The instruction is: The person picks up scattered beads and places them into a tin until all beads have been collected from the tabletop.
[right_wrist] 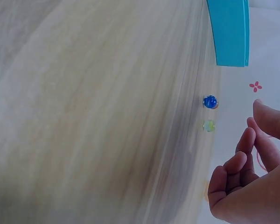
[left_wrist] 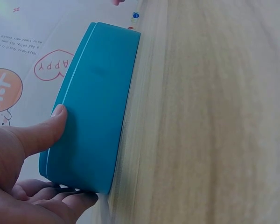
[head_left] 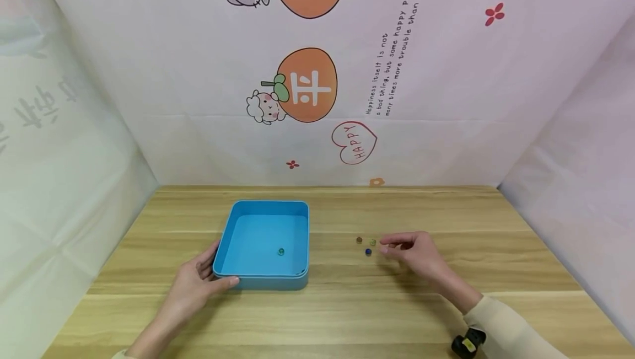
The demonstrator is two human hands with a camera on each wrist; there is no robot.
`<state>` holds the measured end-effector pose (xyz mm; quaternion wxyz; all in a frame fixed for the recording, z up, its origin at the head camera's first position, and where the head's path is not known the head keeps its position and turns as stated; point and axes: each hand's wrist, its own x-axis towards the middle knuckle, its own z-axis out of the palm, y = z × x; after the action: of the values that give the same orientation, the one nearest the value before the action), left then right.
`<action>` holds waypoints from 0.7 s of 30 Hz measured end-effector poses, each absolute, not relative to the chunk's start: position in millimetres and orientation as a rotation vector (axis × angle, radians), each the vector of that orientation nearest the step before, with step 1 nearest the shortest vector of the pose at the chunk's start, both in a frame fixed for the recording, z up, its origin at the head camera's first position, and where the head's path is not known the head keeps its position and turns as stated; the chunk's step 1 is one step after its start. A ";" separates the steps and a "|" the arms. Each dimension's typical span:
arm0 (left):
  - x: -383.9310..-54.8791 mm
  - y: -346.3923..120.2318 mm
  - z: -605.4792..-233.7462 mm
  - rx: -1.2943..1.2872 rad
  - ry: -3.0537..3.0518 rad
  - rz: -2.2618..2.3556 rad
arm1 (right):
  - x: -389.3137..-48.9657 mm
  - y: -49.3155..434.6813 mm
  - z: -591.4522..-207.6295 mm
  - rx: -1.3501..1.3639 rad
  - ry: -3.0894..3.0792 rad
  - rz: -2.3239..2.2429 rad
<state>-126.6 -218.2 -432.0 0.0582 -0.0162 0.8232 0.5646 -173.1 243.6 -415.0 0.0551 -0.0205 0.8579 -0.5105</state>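
A blue open-topped box (head_left: 263,283) stands left of centre on the table, with a green glass marble (head_left: 281,251) on its floor. My left hand (head_left: 186,287) holds the box at its near left corner, the thumb against the front wall and the fingers along the left side. To the right of the box lie a blue marble (head_left: 368,252), a yellow-green marble (head_left: 372,242) and a brownish marble (head_left: 359,240). Just right of these, my right hand (head_left: 419,254) hovers with thumb and forefinger apart and nothing seen between them. The other fingers are bent in the right wrist view.
The wooden table (head_left: 342,320) reaches back to a white printed sheet (head_left: 426,149), and more sheeting rises at both sides. A black device (head_left: 468,343) is strapped at the right wrist, by the cream sleeve (head_left: 511,326).
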 end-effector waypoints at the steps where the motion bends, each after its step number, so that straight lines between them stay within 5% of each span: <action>1: -126.7 -218.0 -431.9 -0.047 2.497 1.709 | -173.9 244.8 -416.1 -0.055 2.604 -1.545; 21: -127.2 -217.4 -431.7 -0.038 2.490 1.727 | -186.3 249.6 -423.0 -0.075 2.684 -1.425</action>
<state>-127.2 -217.4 -431.7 0.0553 -0.0125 0.8204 0.5690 -186.3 249.6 -423.0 0.0509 -0.0246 0.8819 -0.4680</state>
